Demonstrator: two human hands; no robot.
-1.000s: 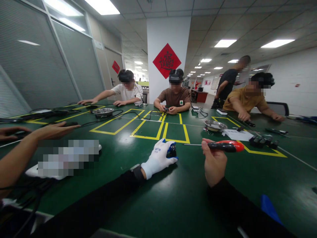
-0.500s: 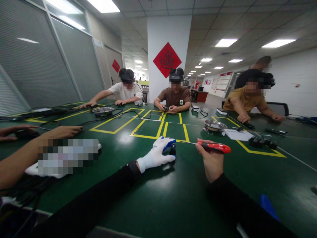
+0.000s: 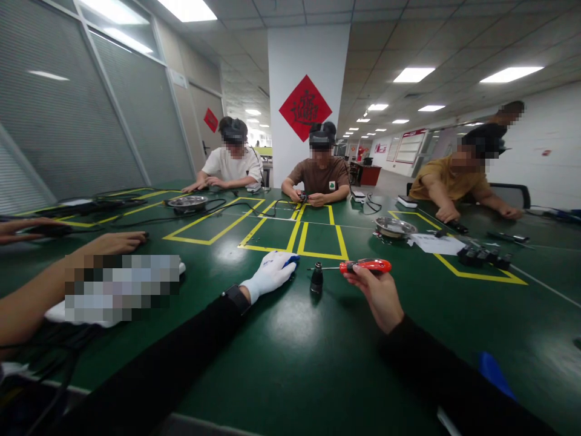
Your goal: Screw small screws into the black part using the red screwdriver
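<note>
My left hand (image 3: 271, 275), in a white glove, rests on the green table (image 3: 290, 351) with its fingers curled over a small blue object (image 3: 291, 260). A small black part (image 3: 316, 280) stands upright on the table just right of that hand, apart from it. My bare right hand (image 3: 376, 292) grips a red-and-black screwdriver (image 3: 365, 265) held level, its thin shaft pointing left with the tip at the top of the black part.
Yellow tape boxes (image 3: 290, 233) mark the table. A metal bowl (image 3: 394, 227), paper (image 3: 437, 244) and black parts (image 3: 482, 257) lie at right; another bowl (image 3: 187, 202) and cables at left. A neighbour's arms (image 3: 68, 260) reach in at left. Other people sit opposite.
My left hand let go of the black part and slid left, leaving it standing. My right hand moved the screwdriver left until its tip reached the part.
</note>
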